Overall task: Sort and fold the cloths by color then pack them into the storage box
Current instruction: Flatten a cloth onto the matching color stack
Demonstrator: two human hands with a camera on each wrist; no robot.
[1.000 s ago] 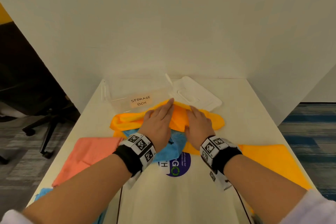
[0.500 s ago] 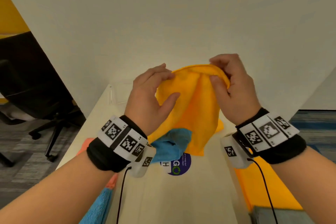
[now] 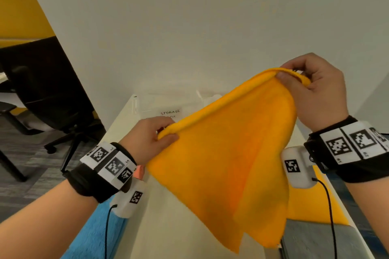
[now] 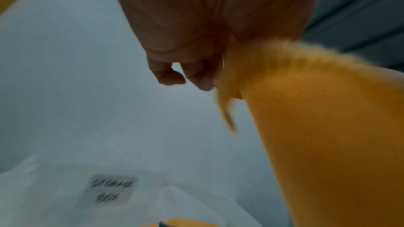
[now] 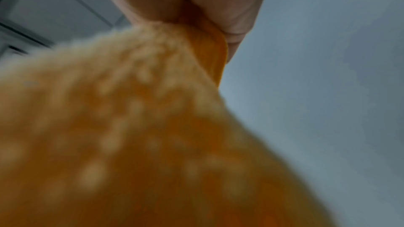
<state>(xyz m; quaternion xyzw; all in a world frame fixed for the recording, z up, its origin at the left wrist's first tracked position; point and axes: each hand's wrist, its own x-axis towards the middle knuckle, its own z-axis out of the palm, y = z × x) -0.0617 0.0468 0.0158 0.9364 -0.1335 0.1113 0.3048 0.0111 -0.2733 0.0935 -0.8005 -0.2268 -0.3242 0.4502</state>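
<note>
An orange cloth (image 3: pixel 227 164) hangs spread in the air above the table, stretched by its top edge between both hands. My left hand (image 3: pixel 166 133) pinches the lower left corner, and my right hand (image 3: pixel 294 75) pinches the higher right corner. The wrist views show the same cloth (image 4: pixel 328 135) (image 5: pixel 131 135) running out of each grip. The clear storage box (image 3: pixel 151 107), labelled, stands at the far end of the table, partly hidden by the cloth. A second orange cloth (image 3: pixel 311 206) lies at the right, a blue cloth (image 3: pixel 92 233) at the near left, and a sliver of pink cloth (image 3: pixel 140 171) shows beside my left wrist.
The white table (image 3: pixel 168 227) runs up to a white wall. A grey slab (image 3: pixel 311 239) sits at its near right corner. A black office chair (image 3: pixel 52 94) stands on the floor to the left.
The orange cloth went from lying under both hands on the table to being lifted. Since half a second ago my hands have drawn apart along its edge, spreading it open.
</note>
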